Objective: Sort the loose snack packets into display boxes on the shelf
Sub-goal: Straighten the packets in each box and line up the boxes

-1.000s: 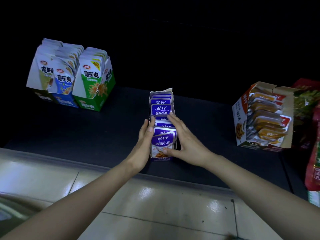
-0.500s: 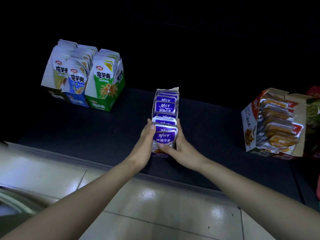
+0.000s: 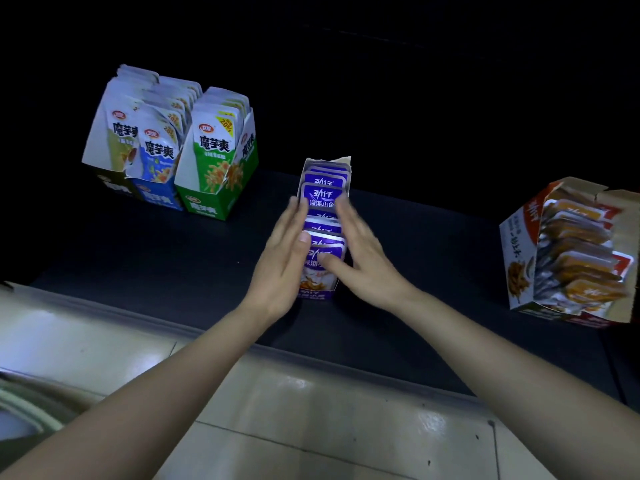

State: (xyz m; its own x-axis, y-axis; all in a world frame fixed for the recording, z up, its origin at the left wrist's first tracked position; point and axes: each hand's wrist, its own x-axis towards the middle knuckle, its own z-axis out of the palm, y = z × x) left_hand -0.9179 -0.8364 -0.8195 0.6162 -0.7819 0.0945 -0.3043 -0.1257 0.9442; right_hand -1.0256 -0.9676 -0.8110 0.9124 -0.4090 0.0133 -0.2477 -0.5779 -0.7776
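Dead centre, the narrow purple-and-white cardboard display box stands on the flat black shelf, its long side running from six o'clock back toward twelve. It is packed front to back with a row of small purple foil snack packets, standing upright with their white lettering facing this way.

The left hand lies flat along the box's nine o'clock side, fingers straight and together, pointing toward twelve. Its thumb tip touches the top of a packet near the front. The right hand mirrors it on the three o'clock side, fingers straight too, thumb laid across the face of the front packet. Neither hand curls round anything: two flat palms press in on the box from either side. The fingertips are blurred, so exact contact up there is hard to read.

Out at ten o'clock, well apart from the purple box, three tall display boxes of white pouches stand touching side by side: olive, blue, green. At three o'clock, near the frame's edge, sits a white-and-red cardboard box of orange packets, the packets layered inside. At six o'clock, beneath both forearms, is the glossy pale tiled floor.
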